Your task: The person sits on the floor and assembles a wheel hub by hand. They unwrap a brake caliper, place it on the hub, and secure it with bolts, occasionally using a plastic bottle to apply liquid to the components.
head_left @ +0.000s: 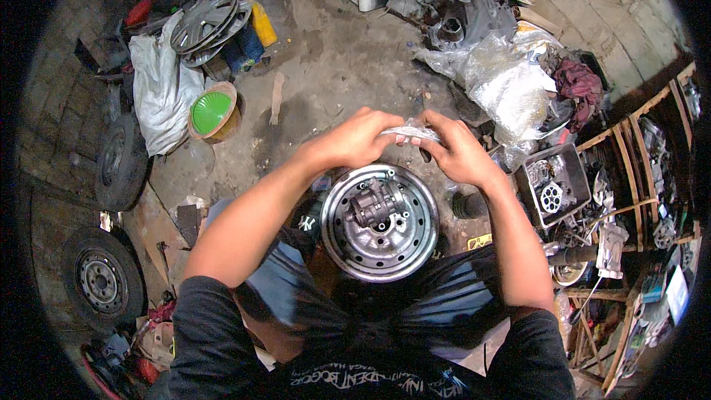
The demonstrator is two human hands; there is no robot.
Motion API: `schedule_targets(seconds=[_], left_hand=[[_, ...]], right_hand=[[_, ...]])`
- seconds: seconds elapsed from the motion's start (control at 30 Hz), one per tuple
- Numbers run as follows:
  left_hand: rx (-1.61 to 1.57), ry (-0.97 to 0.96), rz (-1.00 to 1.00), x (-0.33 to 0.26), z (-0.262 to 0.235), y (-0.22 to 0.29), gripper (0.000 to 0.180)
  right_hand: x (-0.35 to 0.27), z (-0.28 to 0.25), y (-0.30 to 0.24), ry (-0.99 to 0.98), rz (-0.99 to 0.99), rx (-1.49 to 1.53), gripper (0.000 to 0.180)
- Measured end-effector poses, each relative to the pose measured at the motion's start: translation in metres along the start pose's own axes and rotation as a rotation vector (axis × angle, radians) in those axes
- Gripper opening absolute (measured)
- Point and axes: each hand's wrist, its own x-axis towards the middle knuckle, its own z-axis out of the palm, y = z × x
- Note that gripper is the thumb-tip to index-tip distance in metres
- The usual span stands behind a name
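A crumpled piece of clear plastic, perhaps a small bag point(416, 132), is stretched between my two hands beyond the wheel rim. My left hand point(361, 138) pinches its left end, and my right hand point(458, 151) grips its right end with the thumb underneath. Whether anything lies inside the plastic, I cannot tell. Below my hands a silver steel wheel rim point(354, 258) lies flat between my knees. On it rests a dark grey metal part with bolts and ports, like a small pump point(375, 206), which neither hand touches.
At the right, a grey bin point(580, 178) of metal parts stands beside wooden shelving point(629, 133). Bubble wrap point(492, 78) and a gearbox-like casting point(474, 11) lie far right. At the left are tyres point(104, 281), a green-and-tan basin point(215, 111) and stacked wheel covers point(211, 26).
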Motion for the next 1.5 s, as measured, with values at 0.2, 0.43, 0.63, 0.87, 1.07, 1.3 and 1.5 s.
schedule_targets(seconds=[0.2,0.43,0.63,0.87,1.07,1.3,1.5], left_hand=[[0.093,0.098,-0.038,-0.001,0.003,-0.002,0.031],[-0.056,0.177,-0.054,0.002,0.016,-0.022,0.03],[0.028,0.258,-0.154,0.002,0.029,-0.005,0.029],[0.081,0.345,-0.058,-0.005,0.036,-0.003,0.025],[0.084,0.401,0.055,-0.011,0.042,-0.002,0.023],[0.194,0.405,0.237,-0.023,0.046,-0.007,0.015],[0.231,0.35,0.205,-0.046,0.049,0.025,0.01]], right_hand=[[0.01,0.008,0.004,0.03,-0.081,-0.153,0.012],[0.014,0.022,-0.009,0.056,-0.046,-0.156,0.01],[0.013,0.026,-0.004,0.076,0.066,-0.297,0.024],[0.016,0.042,-0.011,0.133,0.251,-0.168,0.032],[0.009,0.045,-0.01,0.15,0.295,-0.144,0.033],[0.002,0.046,-0.012,0.133,0.323,-0.119,0.027],[-0.008,0.048,0.019,0.249,0.184,-0.222,0.015]])
